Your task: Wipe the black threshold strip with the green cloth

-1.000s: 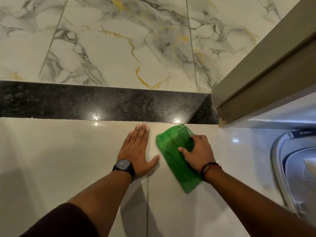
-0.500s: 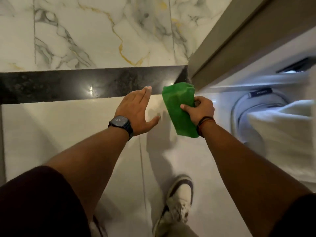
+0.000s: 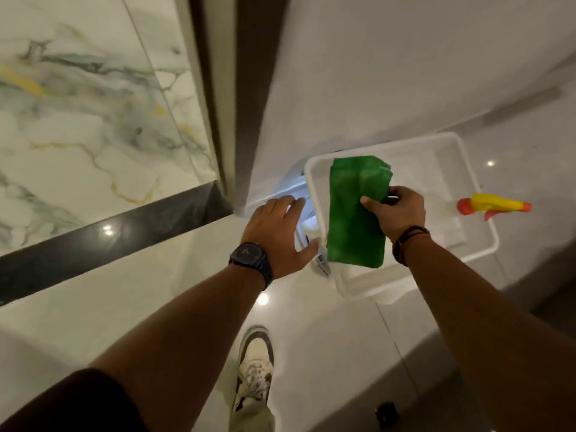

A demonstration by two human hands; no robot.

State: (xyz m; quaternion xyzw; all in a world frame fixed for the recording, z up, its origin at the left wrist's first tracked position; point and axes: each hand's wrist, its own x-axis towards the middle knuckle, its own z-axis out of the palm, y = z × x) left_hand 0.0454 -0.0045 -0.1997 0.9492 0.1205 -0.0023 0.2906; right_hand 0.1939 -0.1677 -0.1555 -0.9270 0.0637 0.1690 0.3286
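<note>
The right hand (image 3: pixel 396 213) pinched the cloth (image 3: pixel 357 213), hanging over the tub's (image 3: pixel 480 254) left edge, left hand (image 3: pixel 276 233) spread empty, strip (image 3: pixel 93 244) well apart at left; dropped there, the strip might go unwiped.

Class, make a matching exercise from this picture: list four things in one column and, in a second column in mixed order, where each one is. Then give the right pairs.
Things
1. green cloth
2. spray bottle
3. watch
4. black threshold strip

Places
A. on the left wrist
B. lying in the white tub
C. running across the floor, to the left of both hands
D. held in the right hand, hanging over the white tub

Pairs: 1-D, 2-B, 3-A, 4-C
</note>
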